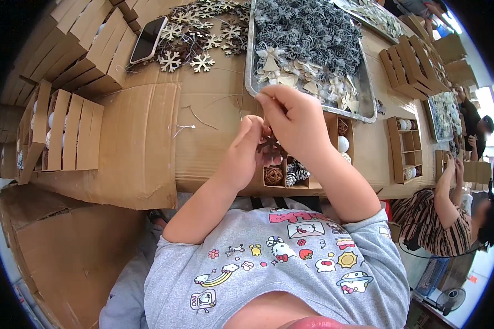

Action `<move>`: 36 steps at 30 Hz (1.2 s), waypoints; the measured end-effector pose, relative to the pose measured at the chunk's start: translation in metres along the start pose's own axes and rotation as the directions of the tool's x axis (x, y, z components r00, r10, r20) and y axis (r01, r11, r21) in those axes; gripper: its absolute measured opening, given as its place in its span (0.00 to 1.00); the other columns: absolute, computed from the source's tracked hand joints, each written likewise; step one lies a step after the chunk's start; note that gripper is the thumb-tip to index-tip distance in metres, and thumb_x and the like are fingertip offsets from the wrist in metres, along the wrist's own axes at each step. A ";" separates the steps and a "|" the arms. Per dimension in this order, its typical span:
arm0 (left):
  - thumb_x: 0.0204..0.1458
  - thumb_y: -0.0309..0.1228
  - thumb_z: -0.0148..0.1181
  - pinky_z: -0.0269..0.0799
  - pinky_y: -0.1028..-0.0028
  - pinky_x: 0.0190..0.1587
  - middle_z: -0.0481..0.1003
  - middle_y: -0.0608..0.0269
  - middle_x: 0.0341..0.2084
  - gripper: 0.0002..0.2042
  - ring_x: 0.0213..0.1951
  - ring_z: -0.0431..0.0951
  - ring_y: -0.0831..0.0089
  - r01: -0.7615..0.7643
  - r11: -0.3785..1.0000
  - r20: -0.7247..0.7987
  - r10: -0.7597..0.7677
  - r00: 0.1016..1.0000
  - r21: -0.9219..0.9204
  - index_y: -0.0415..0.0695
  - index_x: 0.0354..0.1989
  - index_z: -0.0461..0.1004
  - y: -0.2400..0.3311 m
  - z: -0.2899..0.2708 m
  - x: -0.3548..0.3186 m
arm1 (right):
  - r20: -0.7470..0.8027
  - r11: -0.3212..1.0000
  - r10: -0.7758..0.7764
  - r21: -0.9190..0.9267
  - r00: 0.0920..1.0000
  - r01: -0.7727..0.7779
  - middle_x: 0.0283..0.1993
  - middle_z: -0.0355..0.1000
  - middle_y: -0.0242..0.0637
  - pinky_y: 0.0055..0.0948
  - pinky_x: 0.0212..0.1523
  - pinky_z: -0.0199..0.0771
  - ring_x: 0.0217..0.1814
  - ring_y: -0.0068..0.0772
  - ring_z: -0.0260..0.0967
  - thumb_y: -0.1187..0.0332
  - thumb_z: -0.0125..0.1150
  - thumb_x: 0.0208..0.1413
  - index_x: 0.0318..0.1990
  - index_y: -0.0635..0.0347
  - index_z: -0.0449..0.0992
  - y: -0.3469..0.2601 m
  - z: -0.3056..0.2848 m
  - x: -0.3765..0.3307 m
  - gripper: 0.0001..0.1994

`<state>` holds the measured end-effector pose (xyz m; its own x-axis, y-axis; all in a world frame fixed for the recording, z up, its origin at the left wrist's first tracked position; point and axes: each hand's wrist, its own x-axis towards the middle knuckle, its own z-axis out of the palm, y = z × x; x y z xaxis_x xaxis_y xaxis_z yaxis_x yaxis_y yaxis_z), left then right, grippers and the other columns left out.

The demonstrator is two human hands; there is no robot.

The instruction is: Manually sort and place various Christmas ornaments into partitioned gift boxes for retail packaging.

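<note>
My left hand is closed on a dark brown snowflake ornament, its fingers pinched near the top edge. Close beside it, my right hand is raised with thumb and fingertips pressed together; whatever is between them is too small to make out, possibly a thread. Under both hands stands a cardboard divided box, partly hidden by my right forearm. Its compartments hold a brown twig ball, frosted pine cones and a white ball.
A metal tray of grey pine cones and wooden angels lies beyond my hands. Snowflakes and a phone lie far left. Filled boxes are stacked left; another divided box sits right. Co-workers, one in a striped top, work at right.
</note>
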<state>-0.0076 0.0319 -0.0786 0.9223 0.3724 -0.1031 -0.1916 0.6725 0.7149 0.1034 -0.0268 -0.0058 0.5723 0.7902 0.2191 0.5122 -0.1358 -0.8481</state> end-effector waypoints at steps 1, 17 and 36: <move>0.61 0.52 0.33 0.71 0.73 0.33 0.70 0.62 0.35 0.20 0.32 0.73 0.72 -0.011 1.000 0.113 0.014 0.993 -0.024 0.47 0.44 0.58 -0.002 -0.006 0.000 | -0.045 0.995 -0.069 -0.070 0.997 0.066 0.22 0.70 0.43 0.31 0.24 0.68 0.21 0.37 0.69 0.70 0.59 0.50 0.33 0.61 0.76 0.008 0.002 0.003 0.06; 0.49 0.23 0.60 0.68 0.74 0.40 0.65 0.58 0.37 0.18 0.38 0.70 0.75 -0.287 0.628 0.036 0.381 0.924 0.723 0.39 0.43 0.56 0.009 -0.003 -0.001 | 0.293 0.309 0.429 0.841 0.854 -0.444 0.32 0.70 0.27 0.18 0.36 0.62 0.34 0.17 0.63 0.66 0.55 0.58 0.36 0.59 0.74 0.027 0.015 -0.001 0.07; 0.54 0.23 0.43 0.58 0.80 0.12 0.72 0.57 0.30 0.11 0.20 0.75 0.68 -0.179 0.983 -0.371 0.175 0.912 0.025 0.50 0.44 0.57 0.052 -0.087 -0.054 | 0.296 0.938 -0.101 -0.290 0.950 0.190 0.32 0.73 0.36 0.25 0.39 0.68 0.34 0.28 0.70 0.67 0.55 0.55 0.38 0.61 0.76 0.044 0.042 0.114 0.08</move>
<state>-0.0960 0.1021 -0.0962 0.6828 0.6950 -0.2253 -0.3455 0.5789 0.7386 0.1639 0.0825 -0.0387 0.3028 0.9410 0.1510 0.7748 -0.1507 -0.6140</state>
